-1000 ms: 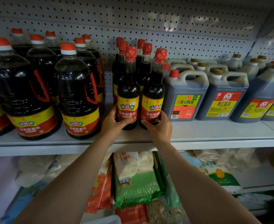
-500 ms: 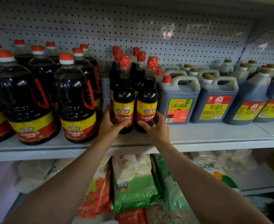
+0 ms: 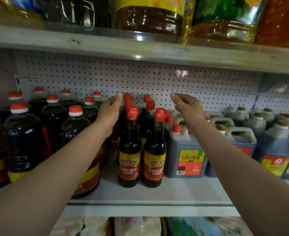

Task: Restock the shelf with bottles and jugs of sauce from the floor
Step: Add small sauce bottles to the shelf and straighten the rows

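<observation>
Two hands up at cap height over the slim sauce bottles, neither holding anything that I can see. Left hand [image 3: 110, 110] sits just left of the back-row caps, fingers straight and together, fingertip close to the rear red cap; I can't tell if it touches. Right hand [image 3: 187, 105] hangs above and right of the bottles, fingers loosely bent, thumb and forefinger near each other, nothing between them, clear of the caps.

Slim sauce bottles [image 3: 129, 150] stand upright in two short rows on the shelf [image 3: 157, 191], red caps, dark liquid, yellow-red labels. Front pair side by side, just about touching, set back from the shelf's front edge. Second front bottle [image 3: 154, 155] stands just beside the grey sauce jug [image 3: 185, 155] with a red cap and a yellow-red label.

More grey jugs [image 3: 274, 147] with tan caps run off to the right, several rows deep. Big round dark bottles [image 3: 23, 142] with red caps and red handles fill the left side, partly hidden by my left forearm. Pegboard back panel [image 3: 208, 86] behind everything. Upper shelf [image 3: 140, 48] carries large oil containers [image 3: 149, 16], tops cut off by the frame. Bagged goods [image 3: 137, 225] show below the shelf, blurred.
</observation>
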Tool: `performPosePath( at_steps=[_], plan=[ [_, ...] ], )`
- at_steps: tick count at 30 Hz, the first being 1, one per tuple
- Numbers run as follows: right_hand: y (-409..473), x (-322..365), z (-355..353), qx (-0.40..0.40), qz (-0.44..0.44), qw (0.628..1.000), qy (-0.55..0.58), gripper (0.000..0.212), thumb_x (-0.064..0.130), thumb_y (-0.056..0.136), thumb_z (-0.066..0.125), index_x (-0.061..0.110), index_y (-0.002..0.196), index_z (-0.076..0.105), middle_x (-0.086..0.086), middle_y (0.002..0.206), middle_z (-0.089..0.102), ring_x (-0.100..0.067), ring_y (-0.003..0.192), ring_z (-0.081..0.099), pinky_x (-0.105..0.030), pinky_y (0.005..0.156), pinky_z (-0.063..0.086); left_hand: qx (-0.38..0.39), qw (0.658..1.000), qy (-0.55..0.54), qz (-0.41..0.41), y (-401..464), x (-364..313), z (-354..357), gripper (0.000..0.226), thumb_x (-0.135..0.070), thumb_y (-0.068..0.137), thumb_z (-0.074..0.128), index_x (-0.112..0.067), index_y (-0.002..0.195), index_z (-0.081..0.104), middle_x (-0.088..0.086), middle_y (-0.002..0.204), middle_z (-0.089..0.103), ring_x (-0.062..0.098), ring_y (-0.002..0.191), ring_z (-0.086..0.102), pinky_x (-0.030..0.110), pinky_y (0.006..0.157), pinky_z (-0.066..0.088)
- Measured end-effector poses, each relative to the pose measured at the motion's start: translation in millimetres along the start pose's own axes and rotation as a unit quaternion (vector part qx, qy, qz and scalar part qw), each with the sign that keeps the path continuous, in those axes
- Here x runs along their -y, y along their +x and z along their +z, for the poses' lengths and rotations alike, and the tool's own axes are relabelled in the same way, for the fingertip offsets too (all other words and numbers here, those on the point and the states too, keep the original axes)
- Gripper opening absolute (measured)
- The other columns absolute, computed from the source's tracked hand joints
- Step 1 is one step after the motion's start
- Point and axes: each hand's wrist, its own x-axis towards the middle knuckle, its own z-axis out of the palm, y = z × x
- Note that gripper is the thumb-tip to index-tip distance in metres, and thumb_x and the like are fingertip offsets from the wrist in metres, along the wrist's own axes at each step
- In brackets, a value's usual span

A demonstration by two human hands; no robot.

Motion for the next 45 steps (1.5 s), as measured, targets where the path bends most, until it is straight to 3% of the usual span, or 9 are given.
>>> performPosePath(
  at_steps=[4,6,10,17,25,31,35,40,45],
  plan=[
    [31.4,-10.2,8.3,0.101,0.046,0.992,-0.06,0.034,0.043,0.086,0.077,0.023,0.114,0.074,0.005,0.112,0.072,-0.015,0.11,0.065,-0.032,0.095,0.052,0.023,0.998,0.006,-0.051,32.1,2.0,3.9,0.066,-0.067,0.092,0.047,-0.025,0.143,0.049,0.006,0.148,0.051,0.029,0.134,0.047,0.043,0.114,0.033],
    [44.1,-17.4,15.8,0.151,0.052,0.984,-0.072,0.032,0.039,0.085,0.079,0.022,0.112,0.075,0.008,0.105,0.073,-0.015,0.111,0.066,-0.031,0.099,0.05,0.065,0.995,-0.005,-0.081,44.6,6.5,5.3,0.077,-0.075,0.077,0.056,-0.026,0.136,0.056,0.006,0.139,0.06,0.027,0.126,0.056,0.049,0.112,0.038],
    [67.1,-27.7,29.6,0.206,0.055,0.976,-0.048,0.053,0.047,0.062,0.092,0.024,0.108,0.078,-0.002,0.113,0.076,-0.02,0.113,0.069,-0.046,0.11,0.048,0.09,0.992,-0.022,-0.082,62.0,10.4,10.1,0.051,-0.049,0.088,0.068,-0.023,0.131,0.06,0.002,0.121,0.068,0.024,0.114,0.063,0.051,0.109,0.043],
    [78.6,-32.0,44.4,0.249,0.051,0.967,-0.018,0.017,0.018,0.083,0.082,0.026,0.097,0.075,0.004,0.096,0.077,-0.01,0.09,0.072,-0.025,0.092,0.055,0.117,0.989,-0.007,-0.09,82.1,14.8,3.4,0.035,-0.04,0.087,0.072,-0.034,0.121,0.064,-0.006,0.108,0.073,0.019,0.106,0.066,0.05,0.106,0.045],
    [93.5,-43.0,41.1,0.212,0.046,0.975,-0.043,0.034,0.024,0.077,0.088,0.019,0.109,0.078,-0.003,0.106,0.078,-0.019,0.103,0.073,-0.041,0.105,0.053,0.103,0.991,-0.019,-0.077,87.4,15.8,12.7,0.033,-0.028,0.091,0.071,-0.022,0.122,0.066,-0.002,0.1,0.074,0.013,0.086,0.07,0.031,0.067,0.055],
    [102.9,-46.4,36.5,0.227,0.043,0.97,-0.073,0.035,0.032,0.075,0.089,0.024,0.108,0.078,0.0,0.112,0.077,-0.019,0.108,0.071,-0.044,0.108,0.05,0.117,0.99,-0.031,-0.074,89.4,18.9,13.9,0.029,-0.027,0.086,0.075,-0.027,0.114,0.069,-0.001,0.104,0.074,0.016,0.094,0.07,0.032,0.071,0.055],
    [105.0,-42.3,36.1,0.232,0.036,0.967,-0.096,0.038,0.033,0.076,0.089,0.023,0.111,0.078,0.0,0.11,0.077,-0.019,0.107,0.071,-0.043,0.106,0.051,0.14,0.987,-0.014,-0.071,92.2,16.2,11.6,0.04,-0.033,0.078,0.076,-0.028,0.116,0.068,-0.002,0.104,0.075,0.018,0.1,0.069,0.038,0.084,0.055],
    [103.0,-39.3,27.5,0.246,0.044,0.965,-0.085,0.033,0.023,0.082,0.084,0.018,0.113,0.076,-0.002,0.105,0.078,-0.018,0.103,0.073,-0.041,0.103,0.054,0.168,0.982,-0.007,-0.087,92.0,14.7,8.8,0.035,-0.03,0.089,0.07,-0.026,0.123,0.065,-0.002,0.107,0.074,0.016,0.098,0.069,0.036,0.086,0.054],
    [100.2,-28.3,24.9,0.281,0.046,0.954,-0.088,0.027,0.018,0.083,0.083,0.016,0.109,0.077,-0.004,0.102,0.079,-0.018,0.098,0.075,-0.035,0.098,0.057,0.184,0.978,0.001,-0.096,93.0,14.1,4.1,0.059,-0.038,0.073,0.076,-0.023,0.129,0.064,0.001,0.113,0.074,0.019,0.106,0.068,0.04,0.096,0.053]
  ],
)
